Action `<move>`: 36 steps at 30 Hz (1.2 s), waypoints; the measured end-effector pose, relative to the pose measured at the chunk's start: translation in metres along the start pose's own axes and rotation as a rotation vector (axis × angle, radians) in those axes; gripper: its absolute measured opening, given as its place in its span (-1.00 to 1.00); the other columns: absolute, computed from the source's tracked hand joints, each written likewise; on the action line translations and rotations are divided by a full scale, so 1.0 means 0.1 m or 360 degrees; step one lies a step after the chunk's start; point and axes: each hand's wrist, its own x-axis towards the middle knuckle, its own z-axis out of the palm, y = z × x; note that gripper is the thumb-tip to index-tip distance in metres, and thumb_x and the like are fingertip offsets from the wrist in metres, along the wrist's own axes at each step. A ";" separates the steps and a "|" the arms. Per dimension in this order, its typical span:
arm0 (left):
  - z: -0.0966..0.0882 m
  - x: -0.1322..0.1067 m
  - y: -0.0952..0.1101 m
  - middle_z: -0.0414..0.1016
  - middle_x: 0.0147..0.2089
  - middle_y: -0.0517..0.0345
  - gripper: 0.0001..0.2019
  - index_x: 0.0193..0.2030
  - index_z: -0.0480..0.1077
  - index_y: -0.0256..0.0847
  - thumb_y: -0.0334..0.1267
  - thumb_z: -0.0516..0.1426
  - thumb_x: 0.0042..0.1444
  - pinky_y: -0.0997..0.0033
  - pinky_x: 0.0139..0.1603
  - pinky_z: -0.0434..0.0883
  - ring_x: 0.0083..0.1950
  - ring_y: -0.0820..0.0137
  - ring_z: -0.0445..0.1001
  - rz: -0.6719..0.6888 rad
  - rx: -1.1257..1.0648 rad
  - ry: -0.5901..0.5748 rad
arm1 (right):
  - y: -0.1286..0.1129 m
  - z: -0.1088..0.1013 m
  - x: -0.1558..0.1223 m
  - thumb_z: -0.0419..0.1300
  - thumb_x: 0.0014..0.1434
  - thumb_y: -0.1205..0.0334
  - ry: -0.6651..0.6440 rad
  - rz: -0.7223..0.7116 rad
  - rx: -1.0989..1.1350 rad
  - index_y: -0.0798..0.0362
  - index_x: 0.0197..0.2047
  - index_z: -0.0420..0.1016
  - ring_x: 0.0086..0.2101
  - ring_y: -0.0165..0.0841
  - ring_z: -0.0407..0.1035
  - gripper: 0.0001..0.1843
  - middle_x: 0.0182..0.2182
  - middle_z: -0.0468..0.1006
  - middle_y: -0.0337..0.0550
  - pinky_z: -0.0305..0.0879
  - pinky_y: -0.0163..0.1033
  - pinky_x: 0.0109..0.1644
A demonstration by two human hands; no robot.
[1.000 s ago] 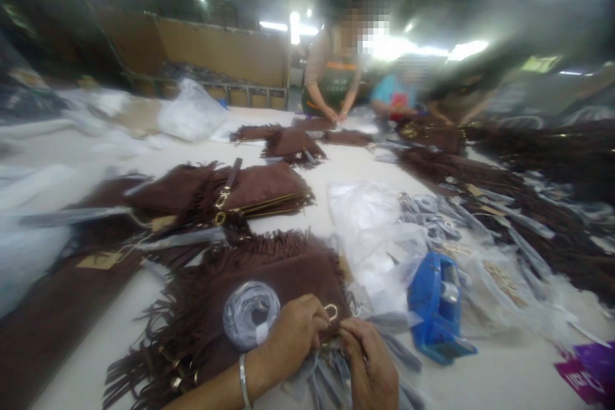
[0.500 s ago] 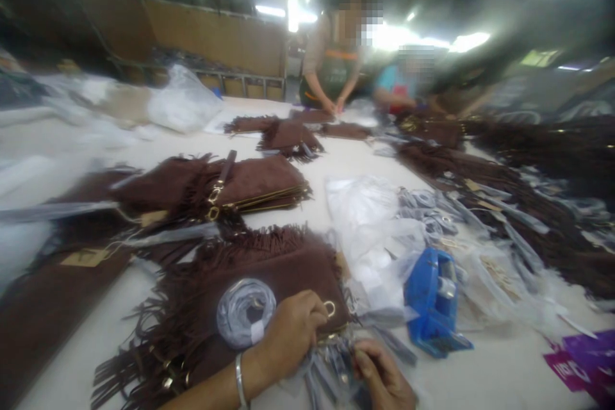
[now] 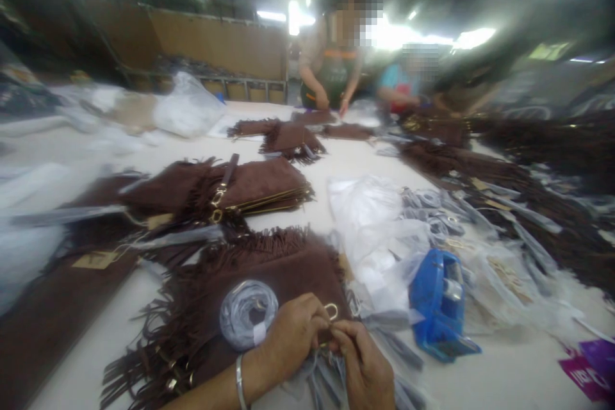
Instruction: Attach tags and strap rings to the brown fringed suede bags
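Observation:
A brown fringed bag (image 3: 293, 269) lies flat in front of me, with a coiled strap in clear plastic (image 3: 248, 314) on top of it. My left hand (image 3: 295, 333), with a silver bangle at the wrist, rests over the bag's near right corner, its fingers pinched. Beside it my right hand (image 3: 365, 359) is closed too, thumb and fingertips meeting the left fingertips. What sits between them is small and hidden. Just above the fingertips shows a gold ring (image 3: 331, 312) at the bag's edge. Grey plastic-wrapped strips (image 3: 321, 381) spread beneath both hands.
Right of my hands stands a blue tape dispenser (image 3: 439, 307), near white plastic bags (image 3: 369, 218) and a bag of small gold parts (image 3: 509, 278). More brown bags (image 3: 264, 182) lie stacked beyond. Across the table, a person in an apron (image 3: 331, 70) handles brown pieces.
My right hand has moved up and left, so its fingertips now meet those of my left hand by the gold ring. The left hand has stayed nearly in place.

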 end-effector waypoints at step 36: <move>0.04 -0.06 -0.08 0.40 -0.28 0.12 -0.81 -0.24 0.38 -0.24 -0.43 -0.04 0.29 0.49 -0.40 0.26 -0.38 0.45 0.36 0.0392 0.0637 -0.0047 | 0.03 -0.02 0.06 0.09 0.28 -0.09 -0.0194 0.0278 0.0023 -0.05 -0.23 0.51 -0.39 -0.38 0.46 -0.68 -0.41 0.58 -0.25 0.32 -0.38 -0.23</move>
